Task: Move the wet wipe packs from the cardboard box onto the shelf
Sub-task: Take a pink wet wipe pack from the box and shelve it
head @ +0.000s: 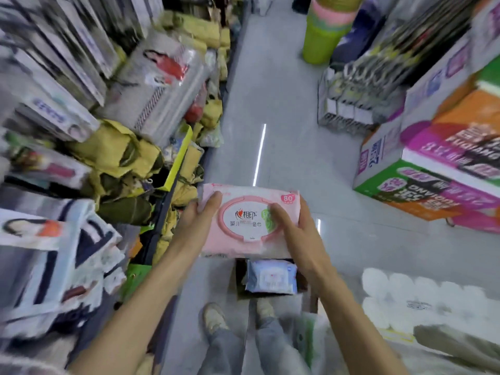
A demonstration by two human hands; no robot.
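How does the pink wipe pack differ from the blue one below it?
The pink wipe pack is held up by the left hand and right hand; the blue wipe pack lies in the cardboard box, untouched. Pink looks sharp, blue blurred. Both face label-up.

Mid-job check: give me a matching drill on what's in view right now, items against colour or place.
Items:
1. wet wipe pack held in both hands
2. wet wipe pack in the cardboard box
3. stacked buckets
4. paper rolls

Descriptions:
A. white, lower right
B. pink, with an oval lid
C. green and pink, far end of the aisle
D. blue, below the hands

Pairs: 1-B, 2-D, 3-C, 4-A
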